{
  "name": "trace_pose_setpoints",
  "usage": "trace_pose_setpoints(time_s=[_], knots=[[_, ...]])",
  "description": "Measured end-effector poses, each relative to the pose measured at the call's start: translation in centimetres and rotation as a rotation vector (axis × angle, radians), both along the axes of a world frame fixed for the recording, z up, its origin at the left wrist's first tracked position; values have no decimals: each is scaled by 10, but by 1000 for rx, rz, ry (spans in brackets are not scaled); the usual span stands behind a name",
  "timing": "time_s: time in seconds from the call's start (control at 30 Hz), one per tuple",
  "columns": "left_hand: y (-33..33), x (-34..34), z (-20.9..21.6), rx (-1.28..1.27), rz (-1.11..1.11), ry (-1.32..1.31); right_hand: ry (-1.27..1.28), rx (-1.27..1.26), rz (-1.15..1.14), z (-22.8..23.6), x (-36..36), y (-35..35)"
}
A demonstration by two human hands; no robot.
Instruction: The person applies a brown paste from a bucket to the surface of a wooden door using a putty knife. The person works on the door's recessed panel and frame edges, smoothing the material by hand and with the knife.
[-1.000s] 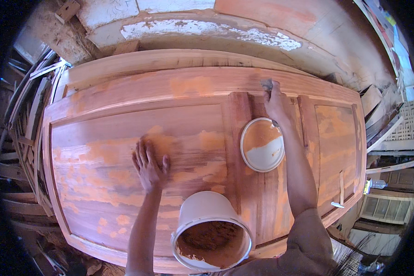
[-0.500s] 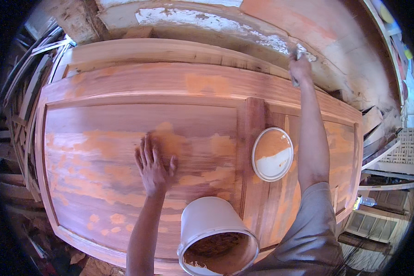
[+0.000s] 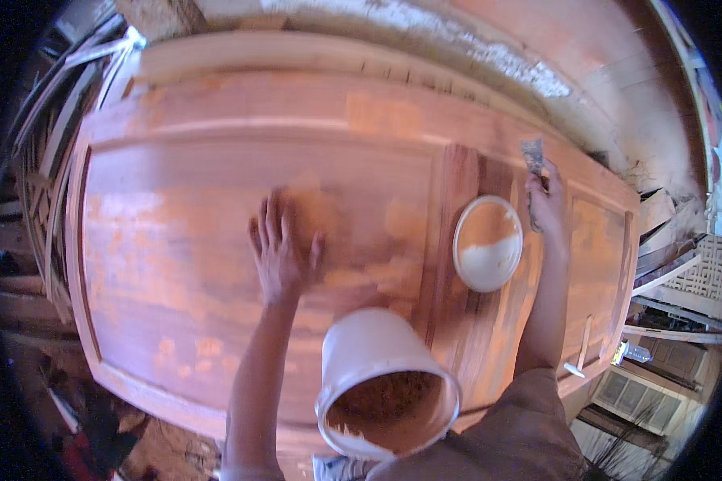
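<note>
A large reddish wooden door lies flat, patched with orange filler. My left hand is open on its wide left panel, fingers spread beside a filler patch. In my right hand is a putty knife, its dull grey blade pointing away from me over the door's far right part. Left of that hand, a round white lid bearing orange filler rests on the door. Nearer to me stands a tilted white bucket, its mouth facing me and brown-orange filler inside.
A wall with flaking white paint runs behind the door. Scrap wood strips are stacked at the left. A thin stick-like tool with a white end lies by the right edge. A plastic bottle sits beyond it.
My right hand has brought the putty knife back from the wall, toward me and over the door. My left hand stays on the panel. The whole view has shifted slightly.
</note>
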State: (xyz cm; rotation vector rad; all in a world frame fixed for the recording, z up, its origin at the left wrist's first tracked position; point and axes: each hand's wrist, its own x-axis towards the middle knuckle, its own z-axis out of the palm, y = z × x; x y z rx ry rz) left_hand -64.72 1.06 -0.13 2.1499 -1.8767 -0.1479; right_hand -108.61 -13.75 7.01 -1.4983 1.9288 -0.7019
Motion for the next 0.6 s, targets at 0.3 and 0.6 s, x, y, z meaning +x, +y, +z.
trace_pose_setpoints(time_s=[0.3,0.6], knots=[[-2,-6,-14,-54,-9,6,-211,194,856,183,85,234],[5,3,-21,-124,7,55,703,27,1273,179,207,264]])
